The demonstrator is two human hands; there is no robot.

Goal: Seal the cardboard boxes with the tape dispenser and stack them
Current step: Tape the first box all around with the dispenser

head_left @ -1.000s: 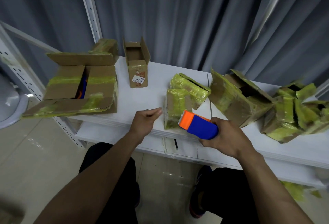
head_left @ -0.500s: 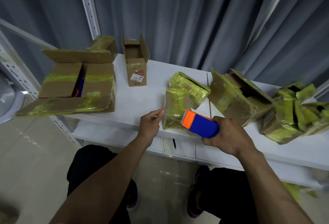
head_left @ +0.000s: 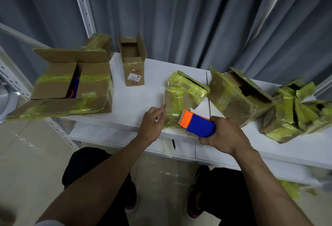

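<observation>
Now, head view: my right hand (head_left: 224, 136) grips the dispenser (head_left: 197, 125) just beside the box (head_left: 177, 103) at the shelf's (head_left: 134, 103) front edge. My left hand (head_left: 152, 123) touches the box's left side; pinching or not, I cannot tell. Pulling tape could drag the box off.

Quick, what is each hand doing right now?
Left hand: fingertips at the edge of the small taped box; grip cannot be told.
Right hand: holding the tape dispenser.

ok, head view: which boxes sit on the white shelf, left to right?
Large open box with taped flaps → small open labelled box → small tape-wrapped box → tilted open box → heap of taped boxes.
</observation>
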